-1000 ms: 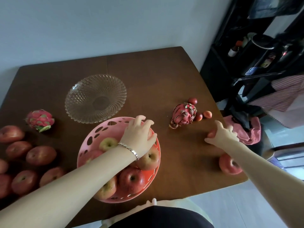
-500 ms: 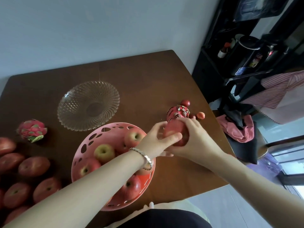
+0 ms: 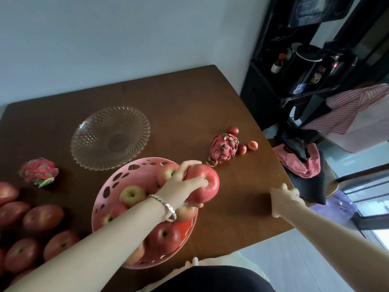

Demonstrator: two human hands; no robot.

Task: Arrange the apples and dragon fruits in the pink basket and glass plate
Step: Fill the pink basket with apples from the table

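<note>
While its fingers curl round a large red apple [image 3: 205, 184], the left hand [image 3: 181, 187] grips that fruit from the side, thumb laid across the near face, over the far right rim of the round pink plastic basket with cut-out holes [image 3: 109, 193]. A silver bracelet [image 3: 166, 205] circles that wrist. The right hand [image 3: 284, 200] is off to the right of the held apple, well apart from it, at the right edge of the dark brown wooden tabletop [image 3: 189, 102]; its fingers are loosely bent, and whether they touch anything I cannot tell, since the hand is seen from behind.

Below the left hand and forearm, the basket holds several apples, among them a yellow-green one [image 3: 132, 196] and a deep red one [image 3: 164, 239]. Beyond the left hand, a clear patterned glass plate [image 3: 110, 138] sits bare. Between the two hands and farther off lies a pink dragon fruit with dried scales [image 3: 224, 149], with three small red-orange fruits [image 3: 242, 149] beside it. Far left of the left forearm, a second pink-and-green dragon fruit [image 3: 39, 171] rests near a cluster of loose red apples [image 3: 43, 217].
</note>
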